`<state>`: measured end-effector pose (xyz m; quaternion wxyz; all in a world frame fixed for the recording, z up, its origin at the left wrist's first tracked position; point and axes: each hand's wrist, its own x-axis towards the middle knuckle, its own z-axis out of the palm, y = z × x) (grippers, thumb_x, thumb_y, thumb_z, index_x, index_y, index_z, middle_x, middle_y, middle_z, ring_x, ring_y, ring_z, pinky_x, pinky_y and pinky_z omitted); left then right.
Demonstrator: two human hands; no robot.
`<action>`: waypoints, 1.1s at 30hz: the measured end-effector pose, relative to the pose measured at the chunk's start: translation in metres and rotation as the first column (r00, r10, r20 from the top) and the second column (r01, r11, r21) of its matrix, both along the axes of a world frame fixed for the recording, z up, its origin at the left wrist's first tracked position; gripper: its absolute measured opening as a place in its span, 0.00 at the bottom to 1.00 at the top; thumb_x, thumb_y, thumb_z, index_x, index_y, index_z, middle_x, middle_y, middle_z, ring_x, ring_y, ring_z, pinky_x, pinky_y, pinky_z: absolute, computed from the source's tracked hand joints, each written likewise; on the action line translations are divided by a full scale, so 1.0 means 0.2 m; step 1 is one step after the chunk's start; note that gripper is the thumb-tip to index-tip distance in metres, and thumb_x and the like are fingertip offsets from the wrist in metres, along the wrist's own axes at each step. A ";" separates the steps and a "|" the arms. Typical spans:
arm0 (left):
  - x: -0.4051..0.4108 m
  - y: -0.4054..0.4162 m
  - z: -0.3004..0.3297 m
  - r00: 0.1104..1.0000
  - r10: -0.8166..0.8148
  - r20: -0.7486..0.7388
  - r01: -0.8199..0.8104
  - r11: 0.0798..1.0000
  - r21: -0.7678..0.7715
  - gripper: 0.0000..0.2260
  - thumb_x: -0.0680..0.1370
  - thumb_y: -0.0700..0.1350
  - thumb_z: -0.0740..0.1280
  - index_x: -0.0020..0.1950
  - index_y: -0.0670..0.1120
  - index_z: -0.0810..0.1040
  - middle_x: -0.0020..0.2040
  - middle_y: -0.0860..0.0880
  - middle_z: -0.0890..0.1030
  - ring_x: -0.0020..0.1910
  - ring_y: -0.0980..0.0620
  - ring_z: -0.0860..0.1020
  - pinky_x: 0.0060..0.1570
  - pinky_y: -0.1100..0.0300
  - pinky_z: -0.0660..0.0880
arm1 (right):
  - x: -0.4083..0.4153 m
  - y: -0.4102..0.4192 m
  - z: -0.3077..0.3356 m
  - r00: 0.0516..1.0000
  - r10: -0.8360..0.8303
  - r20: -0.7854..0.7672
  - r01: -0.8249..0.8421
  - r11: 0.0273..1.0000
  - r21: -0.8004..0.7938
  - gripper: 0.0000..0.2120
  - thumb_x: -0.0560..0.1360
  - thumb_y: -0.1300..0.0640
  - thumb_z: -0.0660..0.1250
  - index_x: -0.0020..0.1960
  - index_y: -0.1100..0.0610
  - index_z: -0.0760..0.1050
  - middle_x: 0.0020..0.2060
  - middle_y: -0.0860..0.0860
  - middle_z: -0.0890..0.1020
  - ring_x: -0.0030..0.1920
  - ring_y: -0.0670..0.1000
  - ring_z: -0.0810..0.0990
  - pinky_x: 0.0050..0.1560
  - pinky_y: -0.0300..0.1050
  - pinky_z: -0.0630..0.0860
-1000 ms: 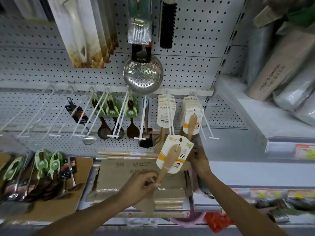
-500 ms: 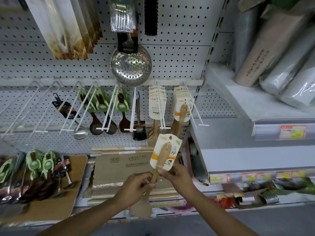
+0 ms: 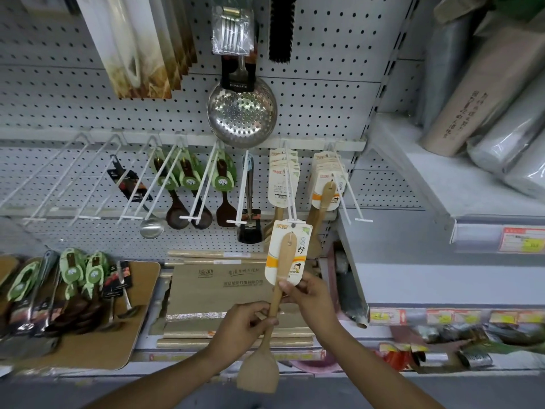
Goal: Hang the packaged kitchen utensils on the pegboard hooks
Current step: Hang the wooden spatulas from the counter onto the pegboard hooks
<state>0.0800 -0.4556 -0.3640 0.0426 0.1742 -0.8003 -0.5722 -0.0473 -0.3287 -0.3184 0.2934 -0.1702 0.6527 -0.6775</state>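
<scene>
Left hand (image 3: 246, 323) pinched the wooden spatula (image 3: 272, 302) at mid-handle; right hand (image 3: 306, 293) gripped the card's lower edge. Card top sat at the tip of a pegboard hook (image 3: 290, 196), apparently just threading on. Behind hung more carded spatulas (image 3: 326, 184). Green-carded spoons (image 3: 73, 276) lay on the shelf's left end, unhung; several left hooks (image 3: 62, 178) stood bare. Judged roughly midway.

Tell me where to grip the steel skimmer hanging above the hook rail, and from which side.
Grip the steel skimmer at its neck, just under the black label card, coming from below and in front. The round perforated bowl is too wide to pinch; the handle above hides behind the card and a fork pack.
</scene>
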 end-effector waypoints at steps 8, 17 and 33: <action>-0.01 0.00 -0.03 1.000 0.008 0.030 -0.009 1.000 0.020 0.04 0.77 0.45 0.72 0.50 0.53 0.85 0.44 0.55 0.86 0.37 0.42 0.84 0.43 0.47 0.81 | -0.02 -0.02 -0.02 1.000 0.001 -0.008 -0.001 1.000 -0.009 0.08 0.76 0.65 0.68 0.55 0.62 0.81 0.46 0.58 0.86 0.47 0.61 0.85 0.46 0.54 0.83; -0.13 -0.04 -0.02 0.999 0.018 0.035 -0.017 0.999 -0.044 0.04 0.76 0.48 0.73 0.49 0.49 0.85 0.44 0.55 0.85 0.37 0.47 0.83 0.41 0.54 0.79 | -0.13 -0.10 0.01 0.999 -0.029 -0.036 0.029 0.999 -0.014 0.10 0.77 0.64 0.68 0.57 0.60 0.80 0.47 0.55 0.87 0.47 0.56 0.85 0.43 0.48 0.82; -0.50 -0.22 0.05 0.994 0.029 0.101 -0.018 0.994 -0.105 0.03 0.76 0.43 0.73 0.47 0.44 0.85 0.40 0.54 0.83 0.34 0.55 0.82 0.43 0.51 0.82 | -0.44 -0.35 0.11 0.986 -0.096 -0.138 0.115 0.985 0.133 0.09 0.75 0.65 0.70 0.53 0.56 0.79 0.40 0.46 0.84 0.41 0.45 0.84 0.41 0.39 0.82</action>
